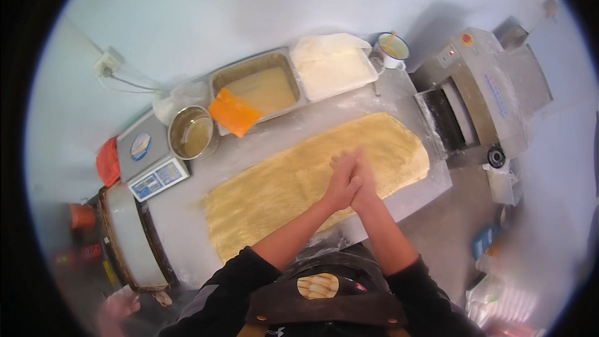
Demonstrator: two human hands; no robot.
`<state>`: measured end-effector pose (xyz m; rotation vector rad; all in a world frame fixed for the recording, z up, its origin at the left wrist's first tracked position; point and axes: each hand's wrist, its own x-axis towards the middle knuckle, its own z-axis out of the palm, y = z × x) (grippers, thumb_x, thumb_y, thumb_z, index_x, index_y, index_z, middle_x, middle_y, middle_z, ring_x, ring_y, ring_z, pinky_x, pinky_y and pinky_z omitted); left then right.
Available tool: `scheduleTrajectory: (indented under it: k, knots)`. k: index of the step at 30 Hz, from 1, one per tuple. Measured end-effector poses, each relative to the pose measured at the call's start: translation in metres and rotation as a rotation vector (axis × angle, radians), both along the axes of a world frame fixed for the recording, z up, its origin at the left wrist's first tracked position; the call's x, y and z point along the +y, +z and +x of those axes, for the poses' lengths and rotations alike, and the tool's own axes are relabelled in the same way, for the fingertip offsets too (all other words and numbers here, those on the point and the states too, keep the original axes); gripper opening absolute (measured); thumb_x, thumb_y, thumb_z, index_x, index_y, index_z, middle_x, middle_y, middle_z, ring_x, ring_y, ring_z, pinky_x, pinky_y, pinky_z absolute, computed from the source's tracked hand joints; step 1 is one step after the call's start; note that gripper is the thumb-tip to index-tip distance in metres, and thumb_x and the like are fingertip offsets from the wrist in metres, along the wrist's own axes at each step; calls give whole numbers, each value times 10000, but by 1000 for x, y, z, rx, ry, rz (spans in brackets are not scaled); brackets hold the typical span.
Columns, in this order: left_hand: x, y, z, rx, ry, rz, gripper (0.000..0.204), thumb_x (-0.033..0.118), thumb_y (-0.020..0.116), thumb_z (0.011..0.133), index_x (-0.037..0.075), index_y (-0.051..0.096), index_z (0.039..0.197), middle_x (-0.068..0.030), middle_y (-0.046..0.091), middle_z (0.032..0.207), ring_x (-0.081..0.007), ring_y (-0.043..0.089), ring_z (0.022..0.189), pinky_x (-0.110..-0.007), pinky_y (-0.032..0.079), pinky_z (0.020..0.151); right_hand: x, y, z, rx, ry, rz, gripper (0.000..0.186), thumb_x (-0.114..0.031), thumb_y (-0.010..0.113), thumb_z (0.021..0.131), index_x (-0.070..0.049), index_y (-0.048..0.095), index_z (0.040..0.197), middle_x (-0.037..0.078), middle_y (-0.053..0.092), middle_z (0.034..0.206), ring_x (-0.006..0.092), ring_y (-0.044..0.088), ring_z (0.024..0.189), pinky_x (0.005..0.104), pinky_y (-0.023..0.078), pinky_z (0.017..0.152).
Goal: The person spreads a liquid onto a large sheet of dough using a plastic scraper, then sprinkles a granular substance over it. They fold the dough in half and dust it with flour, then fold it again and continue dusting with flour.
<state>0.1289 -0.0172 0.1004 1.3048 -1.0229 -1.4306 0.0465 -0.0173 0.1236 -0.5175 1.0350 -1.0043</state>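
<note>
Flat, oblong yellow dough sheet [284,181] lies on the grey metal counter [183,215], long axis lower-left to upper-right, beneath the palm-to-palm left hand [340,190] and right hand [364,182], neither clearly nearer; fingers extended, grasping no visible object.

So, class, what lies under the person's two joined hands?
Below the left hand and right hand lies a yellowish dough sheet, on a grey table. The patch of dough behind the hands is covered, and so is the tabletop under the sheet.

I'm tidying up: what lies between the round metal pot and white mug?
The head view shows an orange flat piece, a metal pan and a white tray.
</note>
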Motion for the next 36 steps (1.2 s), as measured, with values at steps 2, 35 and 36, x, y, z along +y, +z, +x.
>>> scheduleTrajectory:
  k: [2,35,36]
  knots:
    - [-2,-5,7,-31,125,-80,750,598,409,1115,70,420,1647,-158,450,1668,-331,408,1549,-461,284,1295,5,-3,9,-6,34,-72,728,-534,317,1177,-10,287,1681,190,400,1696,379,392,1566,488,331,1280]
    - [63,-44,396,1150,1015,44,723,476,364,1166,131,71,1729,-299,216,1714,-449,404,1527,-586,382,1260,-115,-59,490,1276,1447,-1301,436,-241,716,937,-107,734,1352,208,714,1354,379,694,1220,459,554,1040]
    - [57,-44,407,1186,971,4,720,480,365,1166,137,71,1727,-313,214,1702,-455,409,1519,-591,382,1261,-114,-70,503,1211,1473,-1218,454,-238,719,927,-102,732,1360,215,711,1360,382,686,1238,461,550,1048]
